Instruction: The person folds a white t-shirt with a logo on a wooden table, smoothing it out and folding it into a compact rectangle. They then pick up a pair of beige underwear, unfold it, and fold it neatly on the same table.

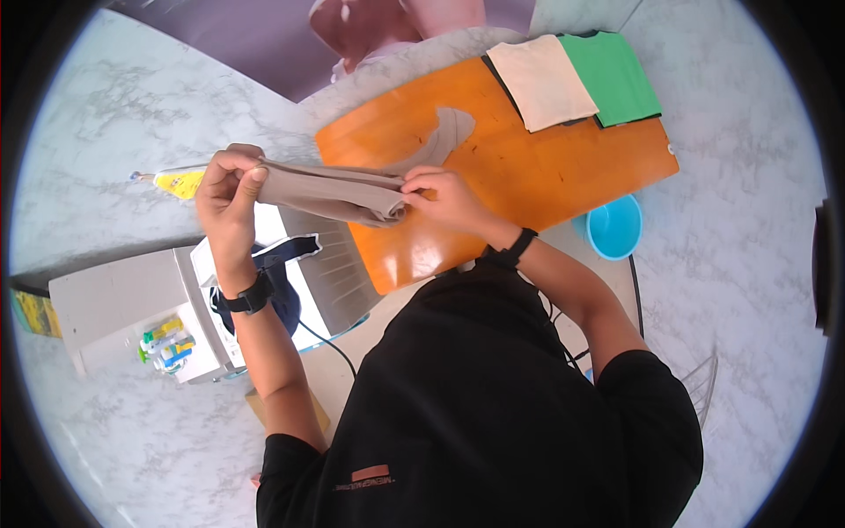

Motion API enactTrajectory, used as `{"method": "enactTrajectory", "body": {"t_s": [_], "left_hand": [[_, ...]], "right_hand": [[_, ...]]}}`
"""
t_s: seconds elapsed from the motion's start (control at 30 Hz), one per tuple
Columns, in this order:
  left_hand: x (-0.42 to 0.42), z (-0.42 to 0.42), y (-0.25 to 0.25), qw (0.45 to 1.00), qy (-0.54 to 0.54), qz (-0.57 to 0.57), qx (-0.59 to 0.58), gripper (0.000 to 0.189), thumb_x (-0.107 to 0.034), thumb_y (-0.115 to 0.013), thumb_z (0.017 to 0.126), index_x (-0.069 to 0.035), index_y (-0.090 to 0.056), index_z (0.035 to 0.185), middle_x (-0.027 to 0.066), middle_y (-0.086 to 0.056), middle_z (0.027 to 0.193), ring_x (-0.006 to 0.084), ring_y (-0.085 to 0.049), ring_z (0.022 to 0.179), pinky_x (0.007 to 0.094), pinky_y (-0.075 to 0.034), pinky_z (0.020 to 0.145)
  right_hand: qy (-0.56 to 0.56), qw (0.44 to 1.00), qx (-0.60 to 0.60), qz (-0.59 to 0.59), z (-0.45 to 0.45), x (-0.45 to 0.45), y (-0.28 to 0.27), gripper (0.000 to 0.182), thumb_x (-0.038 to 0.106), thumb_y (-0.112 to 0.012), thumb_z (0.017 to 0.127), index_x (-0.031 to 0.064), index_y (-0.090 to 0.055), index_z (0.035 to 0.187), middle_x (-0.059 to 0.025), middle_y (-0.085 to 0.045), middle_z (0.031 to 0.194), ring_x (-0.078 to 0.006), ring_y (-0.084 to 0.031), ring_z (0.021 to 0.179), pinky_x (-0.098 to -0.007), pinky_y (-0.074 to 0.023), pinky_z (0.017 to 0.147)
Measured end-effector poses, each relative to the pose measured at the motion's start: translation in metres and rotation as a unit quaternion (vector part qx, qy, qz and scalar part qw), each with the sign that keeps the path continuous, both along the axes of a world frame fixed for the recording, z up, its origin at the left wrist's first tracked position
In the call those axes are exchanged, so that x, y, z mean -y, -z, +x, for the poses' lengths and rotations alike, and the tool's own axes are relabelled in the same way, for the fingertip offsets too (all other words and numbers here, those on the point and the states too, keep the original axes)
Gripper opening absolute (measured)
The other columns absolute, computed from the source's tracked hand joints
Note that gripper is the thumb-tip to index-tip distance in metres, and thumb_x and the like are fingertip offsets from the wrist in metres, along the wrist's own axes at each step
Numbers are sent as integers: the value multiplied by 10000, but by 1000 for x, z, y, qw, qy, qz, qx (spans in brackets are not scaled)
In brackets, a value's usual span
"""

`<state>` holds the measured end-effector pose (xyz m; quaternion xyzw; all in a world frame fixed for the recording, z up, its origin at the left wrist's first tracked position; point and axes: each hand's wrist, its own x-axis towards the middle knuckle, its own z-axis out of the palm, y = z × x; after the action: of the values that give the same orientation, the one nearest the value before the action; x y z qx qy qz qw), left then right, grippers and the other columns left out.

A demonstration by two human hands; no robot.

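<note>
Stretched between my two hands is a grey-brown cloth garment (330, 191), raised over the left end of the orange wooden table (528, 171). My left hand (231, 188) pinches its left end between thumb and fingers, left of the table's edge. The fingers of my right hand (439, 198) grip the other end, beside a rolled fold. A part of the same coloured cloth trails onto the tabletop behind my right hand. At the table's far right corner lie a folded cream shirt (544, 82) and a folded green shirt (614, 79), side by side, with dark cloth showing under them.
A blue bucket (614, 226) stands by the table's near right edge. To the left are a grey-white cabinet (125, 297) with several small bottles (168, 343), and dark blue cloth (284, 290) on a white surface. Black cables run on the floor near my body.
</note>
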<state>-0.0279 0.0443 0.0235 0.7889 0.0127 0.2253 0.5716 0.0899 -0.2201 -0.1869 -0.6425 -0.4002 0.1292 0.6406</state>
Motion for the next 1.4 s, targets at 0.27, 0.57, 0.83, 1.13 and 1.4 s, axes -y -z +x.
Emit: {"method": "enactTrajectory", "body": {"t_s": [0.27, 0.57, 0.83, 1.13, 1.4], "left_hand": [[-22, -17, 28, 997, -24, -70, 37, 84, 12, -715, 956, -26, -649, 991, 59, -658, 1062, 80, -559, 872, 232, -446, 800], [-17, -13, 58, 983, -15, -146, 113, 62, 9, -691, 976, -36, -656, 1001, 82, -676, 1070, 171, -642, 969, 338, -490, 924], [-14, -12, 60, 957, -3, -265, 117, 37, 11, -650, 1005, -15, -634, 1026, 84, -657, 1030, 135, -649, 871, 296, -582, 795], [-24, 16, 39, 963, -56, -227, 137, 32, -21, -632, 1027, -4, -629, 1054, 70, -648, 1028, 124, -644, 902, 370, -649, 880], [-31, 47, -26, 977, -75, -138, 143, 251, -50, -630, 1035, 58, -618, 1262, 55, -626, 1012, 125, -631, 907, 360, -633, 912]], "right_hand": [[9, 993, 85, -79, 38, 47, -70, 96, 38, -760, 882, -20, -749, 958, -126, -756, 1039, -255, -737, 931, -334, -574, 849], [-19, 991, 56, -122, 64, 72, -112, 80, 11, -709, 892, -54, -719, 937, -116, -759, 954, -168, -735, 835, -287, -592, 808], [-41, 968, 106, -224, 79, 73, -170, 78, 25, -702, 908, -36, -735, 943, -71, -745, 866, -116, -699, 824, -267, -570, 755], [-25, 976, 80, -199, 109, 60, -197, 68, 43, -715, 907, -16, -712, 939, -12, -689, 841, -80, -641, 783, -253, -540, 746], [14, 984, 85, -153, 136, 50, -235, 283, 51, -658, 929, -15, -716, 1198, -17, -696, 934, -91, -650, 865, -254, -540, 790]]}}
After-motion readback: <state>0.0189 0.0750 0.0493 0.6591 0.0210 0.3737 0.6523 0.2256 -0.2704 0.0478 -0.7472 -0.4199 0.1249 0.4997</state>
